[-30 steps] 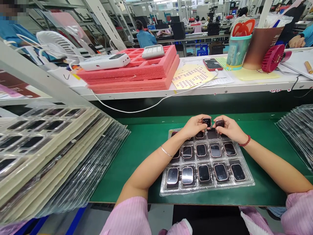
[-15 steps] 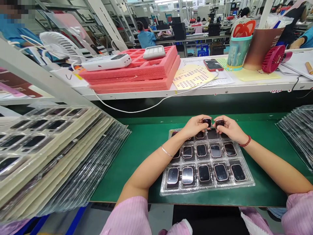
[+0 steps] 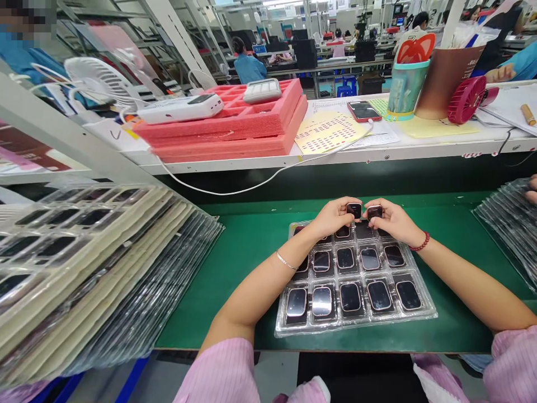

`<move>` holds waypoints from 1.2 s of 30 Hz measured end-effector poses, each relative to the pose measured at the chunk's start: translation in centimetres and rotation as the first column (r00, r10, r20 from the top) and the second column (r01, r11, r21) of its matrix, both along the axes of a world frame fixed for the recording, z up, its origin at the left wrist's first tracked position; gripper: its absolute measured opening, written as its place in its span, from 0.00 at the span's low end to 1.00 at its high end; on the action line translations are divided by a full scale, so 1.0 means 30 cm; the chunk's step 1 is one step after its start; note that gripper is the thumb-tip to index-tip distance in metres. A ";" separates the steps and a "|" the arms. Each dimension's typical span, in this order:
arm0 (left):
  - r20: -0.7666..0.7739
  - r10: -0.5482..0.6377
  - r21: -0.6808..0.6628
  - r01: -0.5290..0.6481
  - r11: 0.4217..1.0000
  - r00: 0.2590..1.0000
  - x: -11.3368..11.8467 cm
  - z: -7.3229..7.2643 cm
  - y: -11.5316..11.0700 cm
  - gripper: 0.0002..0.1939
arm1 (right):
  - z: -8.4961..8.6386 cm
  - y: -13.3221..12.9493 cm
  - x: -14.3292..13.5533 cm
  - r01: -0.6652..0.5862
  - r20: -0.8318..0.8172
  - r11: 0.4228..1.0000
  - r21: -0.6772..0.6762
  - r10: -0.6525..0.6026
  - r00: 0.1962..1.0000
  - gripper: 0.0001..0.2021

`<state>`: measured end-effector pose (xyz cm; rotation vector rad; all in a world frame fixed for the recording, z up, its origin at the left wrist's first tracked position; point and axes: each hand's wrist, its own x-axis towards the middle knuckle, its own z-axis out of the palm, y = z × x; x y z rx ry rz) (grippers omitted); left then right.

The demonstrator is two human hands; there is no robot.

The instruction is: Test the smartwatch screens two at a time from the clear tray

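Between the fingers of my left hand (image 3: 334, 216) is a smartwatch case (image 3: 354, 210) without a strap, its dark screen facing me. My right hand (image 3: 393, 218) pinches a second smartwatch case (image 3: 375, 212) close beside it. Both hands are above the far row of a clear plastic tray (image 3: 356, 326). Rows of similar dark-screened watch cases sit in its pockets, one of them a watch case (image 3: 351, 296) in the near row. My wrists and fingers cover part of the far row.
Stacked trays (image 3: 138, 268) rise at the left, more trays (image 3: 509, 224) at the right with another person's fingers (image 3: 532, 190) on them. Across the back runs a white shelf (image 3: 260, 165) with pink foam (image 3: 218, 137), a phone (image 3: 364, 111) and a hanging white cable (image 3: 226, 193).
The watch case in my right hand has tilted slightly, and both hands stay nearly in place. Another person's fingers have come into view at the right-hand trays.
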<state>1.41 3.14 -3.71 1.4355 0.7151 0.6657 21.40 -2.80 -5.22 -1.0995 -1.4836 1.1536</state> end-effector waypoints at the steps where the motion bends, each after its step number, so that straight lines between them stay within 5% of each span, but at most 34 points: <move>1: 0.015 0.003 -0.015 -0.003 1.000 1.000 0.000 -0.001 0.001 0.28 | 0.000 0.000 -0.001 0.001 -0.008 1.000 -0.005 -0.001 1.000 0.17; 5: 0.132 -0.012 -0.149 0.032 0.988 0.991 -0.010 0.020 0.005 0.37 | 0.001 -0.001 -0.002 0.019 -0.043 0.999 -0.026 -0.021 0.999 0.17; 8: 0.291 -0.147 -0.261 0.226 0.938 0.945 -0.037 0.092 -0.032 0.34 | 0.002 -0.003 0.000 0.023 -0.049 1.000 -0.016 -0.024 0.999 0.16; 13: 0.489 -0.547 -0.219 0.703 0.677 0.679 -0.083 0.258 -0.199 0.35 | -0.006 -0.005 0.017 0.022 -0.053 0.999 -0.025 -0.023 0.998 0.17; 17: 0.439 -0.757 -0.171 0.872 0.460 0.485 -0.078 0.311 -0.271 0.34 | -0.021 0.003 0.035 0.017 -0.166 0.991 -0.134 -0.040 0.985 0.22; 20: 0.400 -0.822 -0.127 0.913 0.388 0.406 -0.076 0.320 -0.267 0.30 | -0.018 0.009 0.042 -0.015 -0.242 0.987 -0.161 -0.024 0.970 0.22; 24: 0.293 -0.837 -0.094 0.885 0.456 0.462 -0.101 0.347 -0.267 0.28 | 0.043 -0.012 0.025 -0.075 -0.313 0.973 -0.220 0.003 0.950 0.17; 28: 0.331 -0.752 -0.099 0.813 0.574 0.570 -0.164 0.350 -0.289 0.30 | 0.175 -0.100 -0.041 -0.180 -0.370 0.960 -0.213 0.092 0.925 0.16; 33: 0.435 -0.304 -0.150 0.401 0.904 0.848 -0.255 0.266 -0.241 0.30 | 0.339 -0.267 -0.158 -0.490 -0.492 0.839 -0.237 0.331 0.805 0.23; 36: 0.280 -0.070 -0.213 0.133 0.968 0.958 -0.271 0.191 -0.199 0.30 | 0.396 -0.339 -0.208 -0.614 -0.584 0.726 -0.310 0.364 0.725 0.26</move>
